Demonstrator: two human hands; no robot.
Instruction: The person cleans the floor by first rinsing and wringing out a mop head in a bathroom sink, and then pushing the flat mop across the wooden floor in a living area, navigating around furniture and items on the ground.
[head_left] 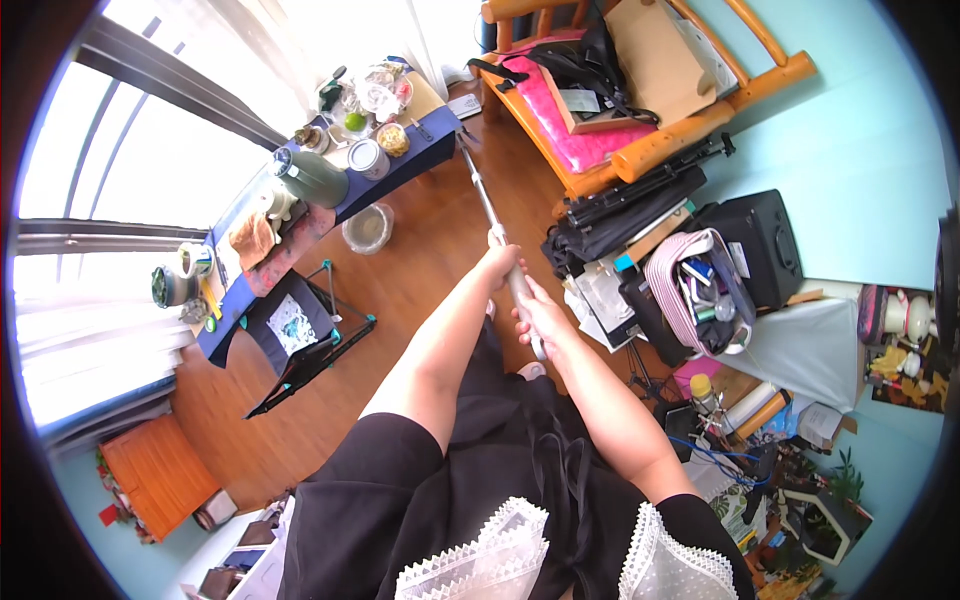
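Seen from above, a person's left hand and right hand both wrap their fingers tightly around a long silver metal pole, left hand higher up, right just below. The pole slants away over a polished brown wooden floor toward a low blue-topped table crowded with jars and a green flask by bright windows. A wooden bench with a pink cushion stands by a pale blue wall.
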